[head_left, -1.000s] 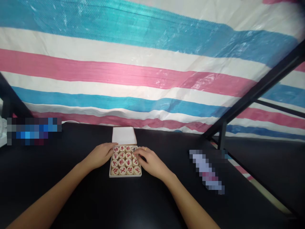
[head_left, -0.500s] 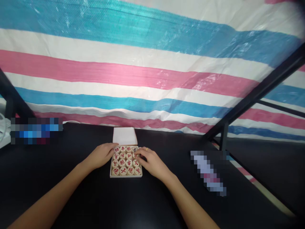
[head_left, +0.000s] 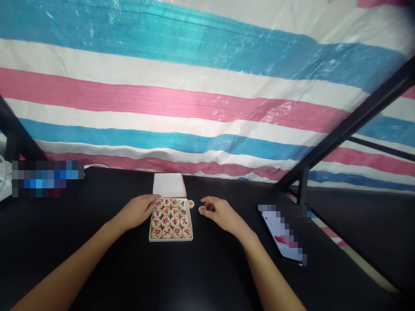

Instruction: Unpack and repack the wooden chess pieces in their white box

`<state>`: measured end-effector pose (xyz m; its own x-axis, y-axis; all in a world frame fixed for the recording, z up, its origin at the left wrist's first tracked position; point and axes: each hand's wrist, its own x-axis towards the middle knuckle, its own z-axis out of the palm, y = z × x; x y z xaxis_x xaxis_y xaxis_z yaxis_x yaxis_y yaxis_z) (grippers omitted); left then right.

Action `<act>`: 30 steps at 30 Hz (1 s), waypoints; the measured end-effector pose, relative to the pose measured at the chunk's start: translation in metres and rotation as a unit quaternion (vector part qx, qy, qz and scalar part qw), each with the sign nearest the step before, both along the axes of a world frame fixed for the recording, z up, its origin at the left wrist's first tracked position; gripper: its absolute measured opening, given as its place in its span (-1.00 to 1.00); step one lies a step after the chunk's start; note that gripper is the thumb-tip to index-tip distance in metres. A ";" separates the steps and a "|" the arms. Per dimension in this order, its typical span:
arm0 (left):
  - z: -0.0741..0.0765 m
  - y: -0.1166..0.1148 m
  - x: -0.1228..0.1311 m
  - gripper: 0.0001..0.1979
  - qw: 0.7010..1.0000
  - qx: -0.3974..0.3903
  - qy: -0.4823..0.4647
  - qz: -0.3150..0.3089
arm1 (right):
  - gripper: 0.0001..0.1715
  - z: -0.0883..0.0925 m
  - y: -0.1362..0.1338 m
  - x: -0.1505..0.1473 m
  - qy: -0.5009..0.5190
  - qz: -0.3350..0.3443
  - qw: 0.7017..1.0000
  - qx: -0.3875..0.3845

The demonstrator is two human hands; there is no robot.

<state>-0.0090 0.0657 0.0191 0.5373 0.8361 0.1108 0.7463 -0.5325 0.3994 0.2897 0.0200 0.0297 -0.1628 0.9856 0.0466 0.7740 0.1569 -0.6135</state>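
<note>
An open white box (head_left: 150, 231) holds rows of round xiangqi pieces, most with red characters. Two pieces in its right column, such as the upper black-marked piece (head_left: 182, 204), carry black ones. My left hand (head_left: 138, 211) rests against the box's upper left side with its fingers stretched out. Just outside the upper right corner lies a loose red-marked piece (head_left: 191, 204). To the right of that, my right hand (head_left: 218, 211) pinches another red-marked xiangqi piece (head_left: 201, 210) at its thumb and fingertips, low over the black table.
The white box lid (head_left: 168, 185) lies behind the box on the black table (head_left: 136, 272). A phone (head_left: 282, 237), partly blurred, is at the right. A pixelated object (head_left: 48, 178) sits far left. Striped plastic sheeting (head_left: 181, 99) and a dark frame bar (head_left: 343, 121) bound the table.
My right hand has moved right, away from the box, with a red-marked piece. A second black-marked piece now shows in the right column, and a loose piece beside the box. My left hand stays put.
</note>
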 end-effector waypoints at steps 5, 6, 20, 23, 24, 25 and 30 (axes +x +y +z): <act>0.002 -0.001 0.000 -0.59 1.000 -0.008 -0.005 -0.001 | -0.67 -0.006 0.001 -0.006 0.018 0.024 0.999 -0.036; 0.002 -0.001 0.000 -0.59 1.000 -0.008 -0.006 -0.001 | -0.69 -0.006 0.000 -0.009 0.023 0.028 0.999 -0.032; -0.001 0.001 0.000 -0.59 1.000 -0.011 -0.010 -0.003 | -0.72 -0.006 -0.003 -0.021 0.004 0.034 0.999 0.039; -0.001 0.001 -0.001 -0.59 1.000 -0.010 -0.014 -0.003 | -0.64 -0.011 -0.001 -0.017 -0.018 0.021 0.999 0.045; -0.001 0.001 -0.001 -0.59 1.000 -0.011 -0.016 -0.003 | -0.60 -0.013 -0.001 -0.017 -0.027 0.024 0.998 0.043; -0.001 0.000 -0.001 -0.60 1.000 -0.011 -0.017 -0.003 | -0.58 -0.015 -0.001 -0.017 -0.034 0.030 0.998 0.040; 0.001 0.000 0.000 -0.59 1.000 -0.016 -0.015 0.002 | -0.62 -0.006 -0.003 -0.017 -0.028 0.017 0.998 0.059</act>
